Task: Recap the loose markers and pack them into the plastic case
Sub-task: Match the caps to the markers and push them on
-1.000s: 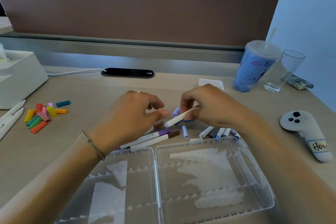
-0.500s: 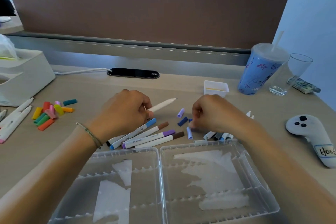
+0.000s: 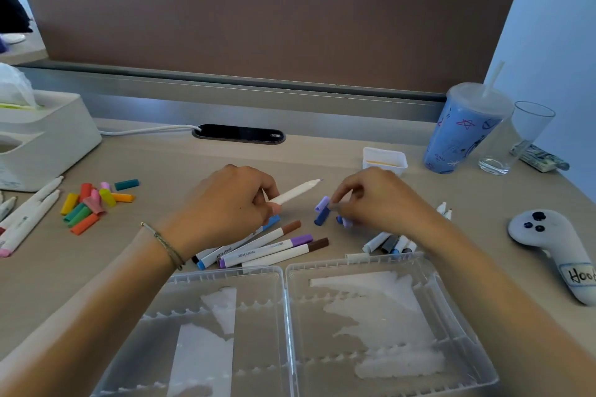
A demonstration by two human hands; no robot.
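Markers lie scattered on the worktop [image 3: 161,158], a pale wood surface backed by a brown partition [image 3: 258,19]. Nearest the viewer sits the plastic case [image 3: 287,277], clear and opened flat into two ridged halves, with no marker in it. At far left stands a white tissue box [image 3: 58,135]; at far right a blue lidded tumbler [image 3: 461,135] with a straw stands just beside a clear glass [image 3: 519,138]. A white controller [image 3: 554,245] lies at the right edge.

The left hand [image 3: 225,206] is closed round an uncapped white marker [image 3: 296,192], whose purple tip points far and right. The right hand [image 3: 380,200] has its fingers curled, pinching at a lilac cap [image 3: 322,204] that touches a dark blue cap [image 3: 322,217]; whether the cap is lifted off the worktop I cannot tell.

Between the left hand and the case lies a fan of capped markers [image 3: 267,246], with blue, brown and purple caps. More markers [image 3: 387,242] lie under the right wrist, partly hidden. A few white uncapped markers [image 3: 29,213] rest at the left edge, and near them a heap of coloured caps [image 3: 90,203] in red, yellow, green, orange, pink and teal. A small white tray [image 3: 383,158] sits beyond the right hand.
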